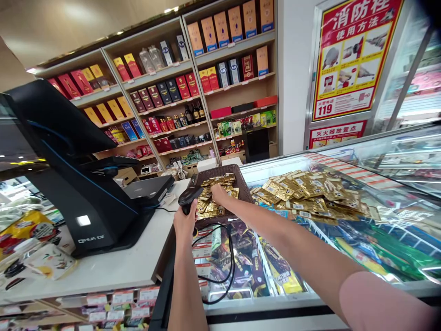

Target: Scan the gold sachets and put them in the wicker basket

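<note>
My left hand (185, 225) is wrapped round the handle of a black barcode scanner (189, 195), whose head hangs over the near left of a brown woven basket (244, 184). Gold foil packets (211, 209) lie loosely inside that basket. My right hand (218, 193) reaches in among them with its fingers bent down and closed; whatever they grip, if anything, is hidden. To the right of the basket, a spread pile of similar gold packets (310, 191) rests on the glass top of a chest freezer. A black cable (232, 257) loops down below the scanner.
At left a black checkout terminal (93, 197) stands on a white counter (113, 271). Wrapped goods fill the freezer (292, 276) beneath the glass. Shelves (203, 96) of boxes and bottles line the back, beside a red fire-hydrant poster (354, 59).
</note>
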Tool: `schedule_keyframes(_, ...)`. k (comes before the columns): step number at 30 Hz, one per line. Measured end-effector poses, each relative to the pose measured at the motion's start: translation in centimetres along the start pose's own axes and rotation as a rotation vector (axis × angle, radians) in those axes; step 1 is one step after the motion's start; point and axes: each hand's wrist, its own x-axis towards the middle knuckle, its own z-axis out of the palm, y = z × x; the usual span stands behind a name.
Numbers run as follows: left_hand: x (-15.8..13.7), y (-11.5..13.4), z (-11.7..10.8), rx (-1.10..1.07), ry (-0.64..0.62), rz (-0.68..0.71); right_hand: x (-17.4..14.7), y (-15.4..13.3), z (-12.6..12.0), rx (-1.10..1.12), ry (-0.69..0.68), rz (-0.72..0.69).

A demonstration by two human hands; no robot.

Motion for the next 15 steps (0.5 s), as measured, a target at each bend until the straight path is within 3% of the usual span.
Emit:
schedule_keyframes(5, -0.8, 0.6, 0.9, 0.044, -0.021, 0.056, -2.3, 3.8, -2.4, 0.046, 0.094, -0.026)
schedule_keyframes(13, -1.3, 0.2, 3.2, 0.031, -0.206, 0.107, -10.2, 10.8, -6.7, -0.055, 0.454, -0.487)
schedule_keyframes(15, -1.4, 0.0, 3.7, 0.007, -0.217, 0.115, -11.6, 12.0, -7.8, -0.056, 0.563, -0.536)
